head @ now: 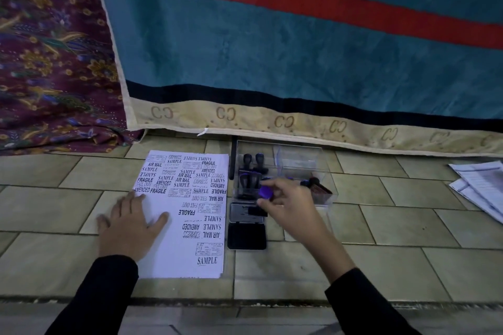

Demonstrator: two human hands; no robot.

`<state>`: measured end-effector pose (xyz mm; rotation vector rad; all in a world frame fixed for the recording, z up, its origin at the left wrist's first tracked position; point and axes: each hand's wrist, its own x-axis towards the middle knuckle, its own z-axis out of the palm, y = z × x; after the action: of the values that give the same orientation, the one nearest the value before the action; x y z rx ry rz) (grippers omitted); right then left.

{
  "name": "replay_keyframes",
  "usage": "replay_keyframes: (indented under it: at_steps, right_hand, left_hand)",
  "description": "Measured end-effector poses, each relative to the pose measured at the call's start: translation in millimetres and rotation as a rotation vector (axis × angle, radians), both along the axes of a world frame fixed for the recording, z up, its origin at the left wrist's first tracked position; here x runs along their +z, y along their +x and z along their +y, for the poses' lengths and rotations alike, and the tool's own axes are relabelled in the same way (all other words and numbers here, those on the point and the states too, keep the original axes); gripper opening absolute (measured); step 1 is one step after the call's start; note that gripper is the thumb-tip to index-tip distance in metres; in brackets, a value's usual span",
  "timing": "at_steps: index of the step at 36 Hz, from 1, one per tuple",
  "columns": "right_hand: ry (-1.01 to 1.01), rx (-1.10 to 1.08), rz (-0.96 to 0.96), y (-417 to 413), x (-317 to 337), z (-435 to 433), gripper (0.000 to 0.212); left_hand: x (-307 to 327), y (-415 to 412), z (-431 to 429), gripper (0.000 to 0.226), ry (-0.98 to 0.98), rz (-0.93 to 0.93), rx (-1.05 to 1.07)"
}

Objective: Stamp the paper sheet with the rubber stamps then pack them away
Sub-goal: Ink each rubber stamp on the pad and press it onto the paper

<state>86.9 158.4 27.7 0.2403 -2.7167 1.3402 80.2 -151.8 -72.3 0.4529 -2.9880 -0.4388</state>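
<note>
Your right hand [288, 207] is curling its thumb and fingers round a purple-handled rubber stamp [265, 192] and holding it just over the far end of the open ink pad [246, 236]. That spot is where the pad's lid meets the near edge of the clear plastic case [296, 168]. Your left hand [133, 221] is lying flat with its fingers spread and holding nothing. It is pressing down the paper sheet [187, 215], which lies just left of the ink pad on the tiled floor [381, 220]. The two hands are working well apart, one on either side of the pad. You are most likely in the stamping step, though whether this stamp is heading for ink or going back to the case cannot be told. The sheet is already crowded with prints along its far half and its pad-side edge, while the patch around your left hand is bare. If you are inking next, you are needing a square press on the black pad and then a level drop onto that bare patch. The other black stamps [251, 163] are standing in the case beyond the pad. Loose papers [479, 187] are lying far to the pad's right, and a teal blanket [299, 49] is hanging beyond everything.
</note>
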Motion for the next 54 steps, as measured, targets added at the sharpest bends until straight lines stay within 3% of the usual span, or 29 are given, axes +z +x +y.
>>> replay_keyframes:
  at_steps: [6, 12, 15, 21, 26, 37, 49, 54]
  right_hand:
    - [0.071, 0.069, 0.049, 16, -19, -11, 0.027]
    - [0.065, 0.113, 0.116, 25, -25, -16, 0.026]
    - [0.073, 0.136, 0.138, 28, -28, -18, 0.026]
    - [0.122, 0.16, 0.165, 29, -31, -21, 0.025]
    - [0.163, 0.162, 0.182, 29, -32, -24, 0.025]
    - [0.177, 0.134, 0.182, 28, -36, -26, 0.021]
    - [0.227, 0.102, 0.171, 32, -32, -29, 0.022]
    - [0.207, 0.086, 0.14, 31, -33, -31, 0.023]
  left_hand:
    - [5, 5, 3, 0.076, 0.045, 0.078, 0.0]
    - [17, 15, 28, 0.067, 0.052, 0.325, -0.132]
    - [24, 20, 50, 0.065, 0.089, 0.295, -0.33]
    - [25, 30, 96, 0.086, 0.087, 0.172, -0.594]
    - [21, 29, 104, 0.097, 0.078, 0.148, -0.608]
    - [15, 25, 106, 0.082, 0.099, 0.186, -0.597]
    - [16, 24, 106, 0.082, 0.091, 0.196, -0.598]
    - [21, 26, 103, 0.093, 0.073, 0.165, -0.61]
